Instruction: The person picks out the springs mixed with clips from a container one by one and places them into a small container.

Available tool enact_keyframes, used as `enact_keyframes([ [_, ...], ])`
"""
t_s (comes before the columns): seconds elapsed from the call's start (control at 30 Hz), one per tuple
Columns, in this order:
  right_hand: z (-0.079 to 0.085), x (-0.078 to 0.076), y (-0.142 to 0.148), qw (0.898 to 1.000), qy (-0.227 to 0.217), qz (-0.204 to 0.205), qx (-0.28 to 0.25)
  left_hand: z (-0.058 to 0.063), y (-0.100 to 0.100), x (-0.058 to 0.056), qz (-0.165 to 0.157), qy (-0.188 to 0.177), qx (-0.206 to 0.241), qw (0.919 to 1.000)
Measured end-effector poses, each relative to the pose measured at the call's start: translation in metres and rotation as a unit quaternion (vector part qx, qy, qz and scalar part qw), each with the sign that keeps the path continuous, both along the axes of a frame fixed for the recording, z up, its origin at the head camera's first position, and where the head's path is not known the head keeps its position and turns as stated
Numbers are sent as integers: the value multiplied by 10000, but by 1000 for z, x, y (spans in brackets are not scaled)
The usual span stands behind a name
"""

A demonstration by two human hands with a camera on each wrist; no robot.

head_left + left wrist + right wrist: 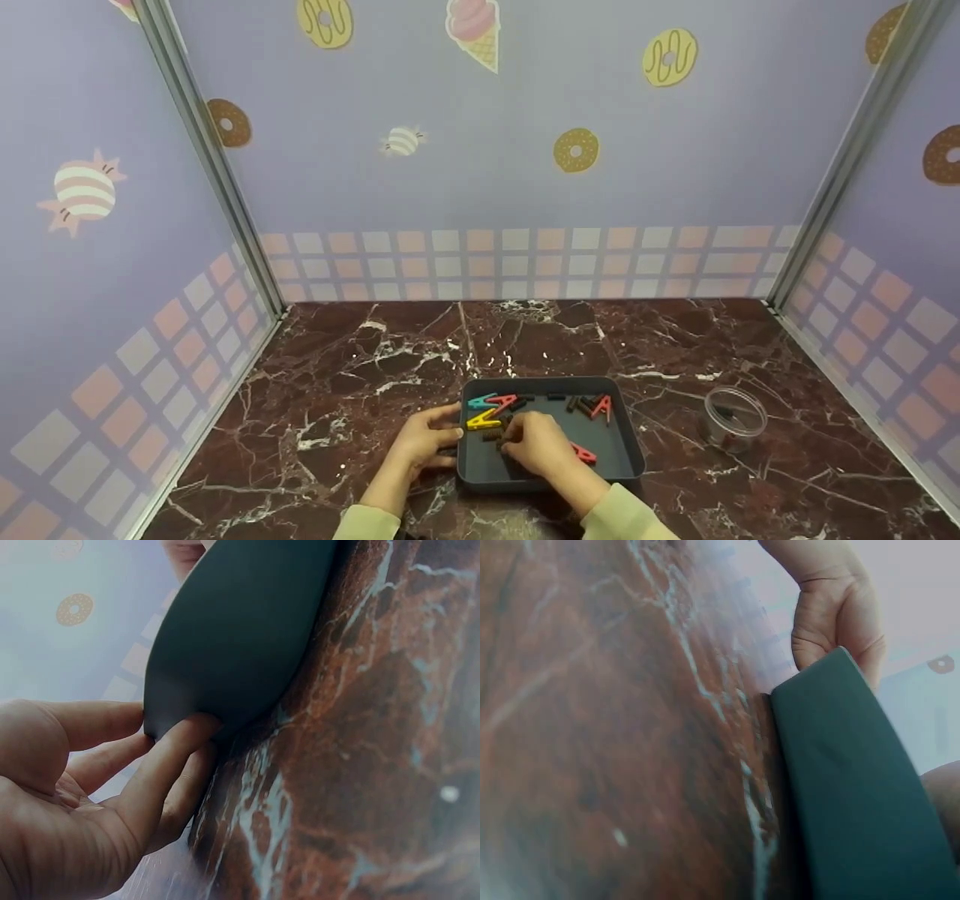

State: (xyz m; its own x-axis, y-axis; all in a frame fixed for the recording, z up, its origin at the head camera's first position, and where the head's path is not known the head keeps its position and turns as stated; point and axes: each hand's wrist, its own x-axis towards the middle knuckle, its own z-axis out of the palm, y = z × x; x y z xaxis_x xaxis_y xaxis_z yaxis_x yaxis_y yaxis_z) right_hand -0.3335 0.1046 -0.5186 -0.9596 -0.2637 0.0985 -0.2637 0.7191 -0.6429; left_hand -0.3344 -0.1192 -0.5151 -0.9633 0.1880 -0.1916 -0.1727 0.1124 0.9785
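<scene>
A dark grey rectangular tray (615, 450) stands on the marbled table. My left hand (421, 439) rests at its left side, fairly straight fingers touching the outer wall, as the left wrist view also shows. Inside the tray my right hand (541, 446) has its fingers bent down, seemingly pinching a small dark brown piece, mostly hidden by the fingertips. Nearby lie a yellow clothespin (482, 421), a blue clothespin (480, 402) and a red clothespin (505, 403). Another red clothespin (602, 407) lies at the far right. One more red clothespin (583, 453) shows beside the right wrist.
Several short dark brown cylindrical pieces (574, 405) are scattered along the tray's back. A clear round plastic tub (735, 431) stands right of the tray, with something dark inside. Patterned panels (480, 187) enclose the table at the back and both sides.
</scene>
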Motion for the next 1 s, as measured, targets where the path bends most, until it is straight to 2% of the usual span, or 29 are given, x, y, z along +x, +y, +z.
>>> enact_keyframes([
  [0.47, 10, 4, 31, 9955, 91, 567, -749, 1, -1, 1, -3, -40, -43, 10000],
  [1.0, 18, 4, 75, 9879, -62, 675, -1394, 1, 0, 1, 65, -36, -28, 10000],
])
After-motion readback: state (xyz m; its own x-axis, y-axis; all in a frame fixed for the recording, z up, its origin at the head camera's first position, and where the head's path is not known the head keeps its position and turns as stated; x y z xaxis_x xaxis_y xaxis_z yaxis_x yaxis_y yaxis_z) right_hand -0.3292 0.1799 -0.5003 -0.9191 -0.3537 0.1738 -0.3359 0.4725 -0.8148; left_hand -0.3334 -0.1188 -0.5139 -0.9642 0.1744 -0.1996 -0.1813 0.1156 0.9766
